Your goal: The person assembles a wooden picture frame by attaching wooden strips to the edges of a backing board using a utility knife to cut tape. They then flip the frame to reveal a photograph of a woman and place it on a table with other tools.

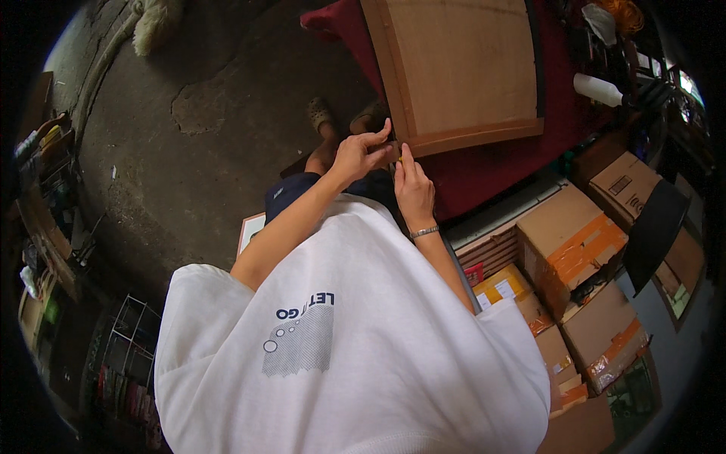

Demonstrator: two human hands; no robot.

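Observation:
A light wooden panel with a brown border and dark side edges [469, 72] lies on a red cloth [476, 181]. Both of my hands are at its near left corner. My left hand [361, 157] has one finger stretched up along the panel's left edge. Its other fingers close around a small brown piece [388, 157] by the corner. Close beside it, my right hand [414, 191] is closed, its index finger pointing up to the border. A bit of yellow [400, 159] shows at its fingertips; the rest of that object is hidden.
Cardboard boxes with orange tape [578, 253] are stacked at the right. A white bottle [597, 89] lies beyond the panel, near dark clutter. Concrete floor [204, 144] spreads to the left, with a wire rack [128, 329] at lower left. My feet wear clogs [318, 112].

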